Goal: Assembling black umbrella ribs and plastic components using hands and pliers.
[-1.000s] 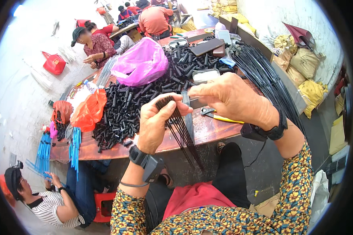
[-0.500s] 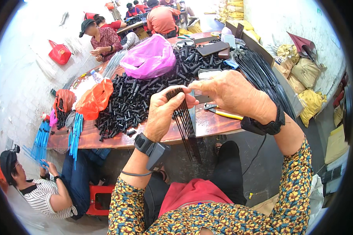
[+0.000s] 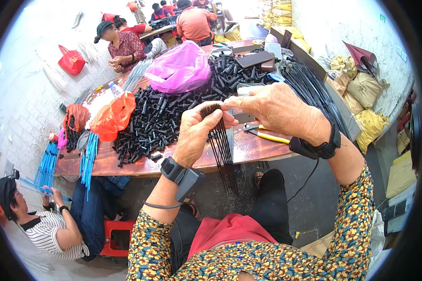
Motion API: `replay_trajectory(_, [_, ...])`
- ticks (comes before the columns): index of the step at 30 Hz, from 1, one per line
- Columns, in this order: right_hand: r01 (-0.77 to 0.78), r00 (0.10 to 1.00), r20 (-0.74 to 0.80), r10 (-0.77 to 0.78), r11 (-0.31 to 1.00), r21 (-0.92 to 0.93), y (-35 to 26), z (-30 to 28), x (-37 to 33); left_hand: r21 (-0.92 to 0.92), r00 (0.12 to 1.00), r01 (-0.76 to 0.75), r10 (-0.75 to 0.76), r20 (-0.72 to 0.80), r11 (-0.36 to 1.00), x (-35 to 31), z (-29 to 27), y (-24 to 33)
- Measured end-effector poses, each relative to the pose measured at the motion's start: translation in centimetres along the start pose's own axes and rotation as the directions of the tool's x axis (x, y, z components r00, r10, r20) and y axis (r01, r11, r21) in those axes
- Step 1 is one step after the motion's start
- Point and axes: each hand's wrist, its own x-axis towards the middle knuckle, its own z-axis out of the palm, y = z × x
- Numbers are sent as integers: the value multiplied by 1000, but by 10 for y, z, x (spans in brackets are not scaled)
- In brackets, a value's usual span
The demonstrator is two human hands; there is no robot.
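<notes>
A fan of thin black rods [image 3: 223, 157] hangs down from my left hand [image 3: 192, 131], its thumb and fingers pinching their upper ends. Close beside it, my right hand [image 3: 281, 110] is closed, with the fingertips meeting the left fingers at the top of the rods. Whatever lies between those right fingertips is too small to make out. Yellow-handled pliers [image 3: 271, 136] rest on the red-brown table [image 3: 262, 151] below my right hand. Behind my hands spreads a large heap of short black plastic tubes [image 3: 147, 124].
A pink plastic bag [image 3: 180, 70] sits on the heap, an orange bag [image 3: 113, 117] at its left. A phone [image 3: 254, 59] lies behind. Long black rods [image 3: 316, 96] lie at the right, blue rods [image 3: 89, 157] at the left edge. A co-worker [image 3: 51, 225] sits at the left.
My hands keep nearly the same pose, with the right fingertips shifting slightly at the top of the rods. At the left, the co-worker's hands and blue rods have moved a little.
</notes>
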Motion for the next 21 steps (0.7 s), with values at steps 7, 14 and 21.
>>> replay_trajectory(7, [41, 999, 21, -40, 996, -84, 10, -7, 4, 76, 1000, -1, 1, 11, 997, 1, 8, 3])
replay_trajectory(14, [-66, 998, 42, 52, 865, 497, 28, -2, 6, 119, 1000, 13, -16, 21, 993, 1, 12, 6])
replay_trajectory(21, [-104, 994, 83, 69, 821, 561, 40, 0, 6, 180, 1000, -11, 6, 29, 984, 3, 13, 5])
